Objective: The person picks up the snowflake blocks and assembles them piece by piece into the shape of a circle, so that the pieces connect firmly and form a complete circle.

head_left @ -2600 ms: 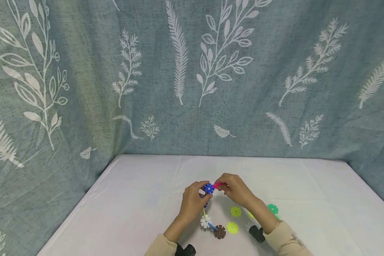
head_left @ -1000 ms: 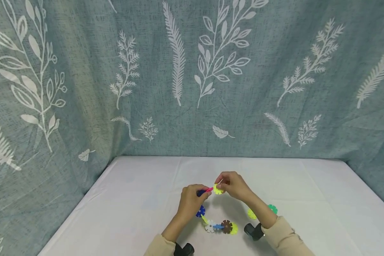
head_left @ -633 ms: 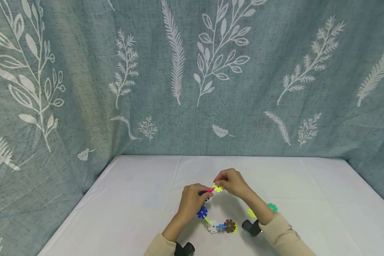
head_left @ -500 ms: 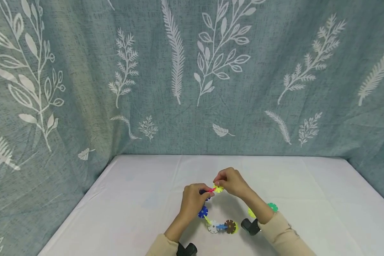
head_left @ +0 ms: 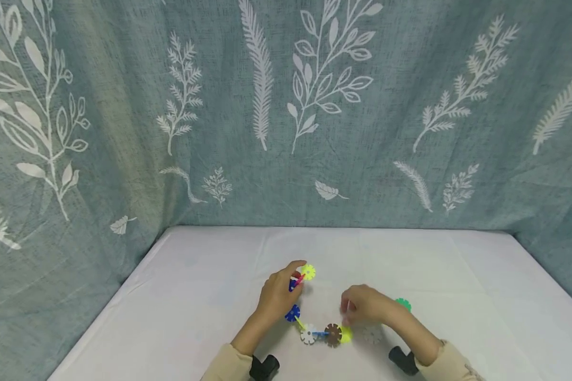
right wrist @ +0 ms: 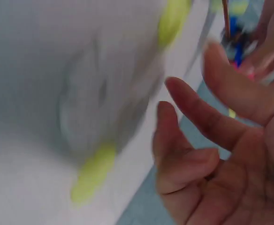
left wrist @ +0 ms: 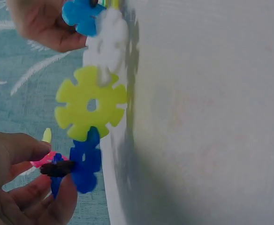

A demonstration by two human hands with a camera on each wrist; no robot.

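My left hand pinches a chain of notched plastic discs between thumb and fingers, above the table. At its top a yellow disc sits on a pink disc. Below hang a blue disc, a yellow-green disc, a white disc, a light-blue disc and a brown disc. My right hand hovers right of the chain, fingers loosely bent; the right wrist view shows nothing in them. Beneath it lies a clear disc, with yellow pieces beside or joined to it.
A green disc lies beyond my right forearm, partly covered. Another yellow disc is beside the brown one. A white cloth covers the table, and a leaf-patterned curtain hangs behind it.
My right hand has let go of the yellow disc, which now stays on the pink one, and has moved right and nearer. My left hand has shifted slightly left with the chain.
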